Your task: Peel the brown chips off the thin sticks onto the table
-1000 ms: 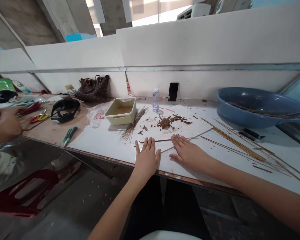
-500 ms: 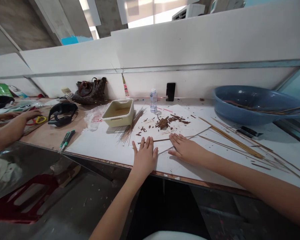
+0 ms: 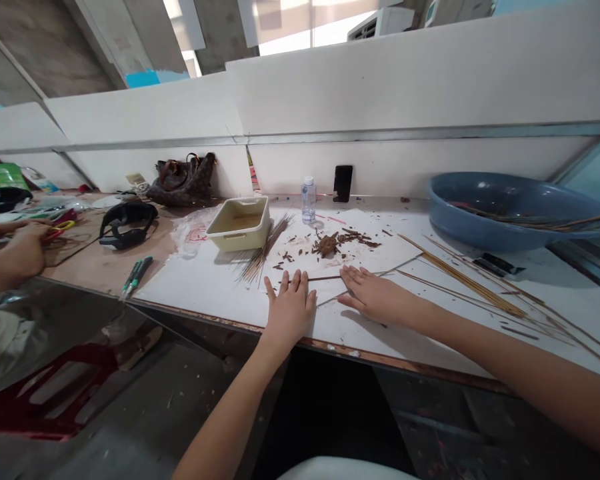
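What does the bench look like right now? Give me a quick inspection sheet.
Surface: white sheet over a wooden bench top, strewn with chips.
Job's things: pile of brown wood chips; bundle of thin sticks; longer sticks at right; more sticks in a blue basin.
Clutter: cream plastic tray; water bottle; phone; handbag; green-handled tools.
Hands: left hand and right hand lie flat on the sheet, holding nothing.
Cables: nothing seen.
Surroundings: white partition wall behind; co-worker's hand at far left.
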{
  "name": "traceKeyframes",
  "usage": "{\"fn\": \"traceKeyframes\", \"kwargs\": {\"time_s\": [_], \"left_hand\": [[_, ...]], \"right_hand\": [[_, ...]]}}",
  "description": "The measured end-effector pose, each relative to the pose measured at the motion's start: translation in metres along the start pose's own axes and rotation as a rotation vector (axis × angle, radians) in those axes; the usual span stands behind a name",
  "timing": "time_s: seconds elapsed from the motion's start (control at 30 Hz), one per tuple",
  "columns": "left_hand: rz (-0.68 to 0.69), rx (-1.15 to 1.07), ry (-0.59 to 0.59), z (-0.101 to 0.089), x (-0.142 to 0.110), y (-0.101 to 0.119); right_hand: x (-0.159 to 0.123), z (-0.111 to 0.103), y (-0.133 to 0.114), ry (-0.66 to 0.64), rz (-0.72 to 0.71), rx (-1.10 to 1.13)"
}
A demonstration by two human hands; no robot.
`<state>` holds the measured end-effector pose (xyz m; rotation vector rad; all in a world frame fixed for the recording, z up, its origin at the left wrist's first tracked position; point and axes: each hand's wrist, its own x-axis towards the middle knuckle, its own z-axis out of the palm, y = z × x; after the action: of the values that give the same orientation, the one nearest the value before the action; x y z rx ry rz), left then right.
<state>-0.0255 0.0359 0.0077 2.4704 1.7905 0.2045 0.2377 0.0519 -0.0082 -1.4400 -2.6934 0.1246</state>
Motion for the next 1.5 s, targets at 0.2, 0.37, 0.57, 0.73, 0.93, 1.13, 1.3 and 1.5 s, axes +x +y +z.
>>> {"fn": "traceKeyframes", "kwargs": {"time_s": [0.2,0.37,0.57,0.73,0.93,1.13,1.3,1.5], "left_hand": [[0.043,0.052,-0.015,0.005,-0.033,0.000],[0.031,0.075,-0.045,-0.003,-0.007,-0.002],[-0.004,0.055,-0.030,-0.004,-0.019,0.004],[0.008,0.059,-0.039,0.003,-0.039,0.004],[-0.013,0.036,-0.038,-0.004,-0.001,-0.003],[0.036,0.054,0.029,0.006,-0.021,-0.007],[0.074,0.026,-0.007,0.008,-0.036,-0.010],[0.189,-0.109,-0.023,-0.025,0.033,-0.023]], "right_hand": [[-0.029,0.005,-0.011,0.060,-0.053,-0.041],[-0.004,0.000,-0.008,0.021,-0.014,-0.068],[-0.008,0.001,-0.009,0.038,-0.008,-0.073],[-0.028,-0.002,-0.017,0.037,-0.027,-0.065],[-0.010,-0.009,-0.016,0.010,-0.012,-0.098],[-0.017,0.001,-0.013,0.063,-0.026,-0.059],[-0.028,0.005,-0.013,0.083,-0.065,-0.060],[-0.022,-0.002,-0.016,0.022,-0.031,-0.051]]}}
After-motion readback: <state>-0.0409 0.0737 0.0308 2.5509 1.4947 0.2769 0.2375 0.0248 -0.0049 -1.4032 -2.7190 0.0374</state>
